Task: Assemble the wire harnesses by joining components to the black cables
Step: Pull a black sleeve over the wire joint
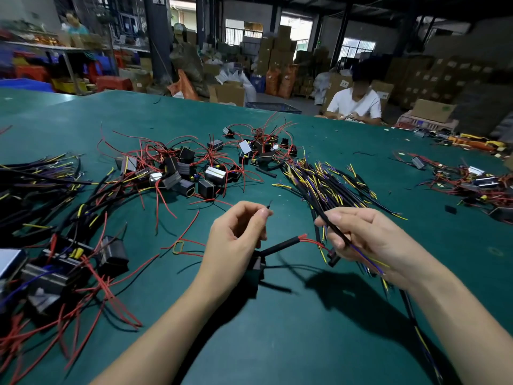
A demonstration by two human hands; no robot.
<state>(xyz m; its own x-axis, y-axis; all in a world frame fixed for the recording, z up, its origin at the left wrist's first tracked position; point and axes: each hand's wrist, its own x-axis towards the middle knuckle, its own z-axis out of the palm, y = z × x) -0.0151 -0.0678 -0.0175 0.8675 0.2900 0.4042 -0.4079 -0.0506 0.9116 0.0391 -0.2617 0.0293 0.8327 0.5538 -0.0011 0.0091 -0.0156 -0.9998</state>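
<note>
My left hand (236, 240) pinches a thin dark wire tip (268, 206) between thumb and forefinger, and a black box component (256, 269) hangs under its palm with a black sleeve and red wire (286, 242) sticking out to the right. My right hand (369, 243) grips a black cable (331, 226) whose yellow and purple leads run back across the palm. The two hands are a short gap apart above the green table (291, 329).
A pile of black box components with red wires (188, 170) lies ahead. Loose black cables (327, 182) lie ahead right. Assembled harnesses (50, 245) crowd the left side. More parts (472, 182) sit far right. A person in white (355, 104) sits across the table.
</note>
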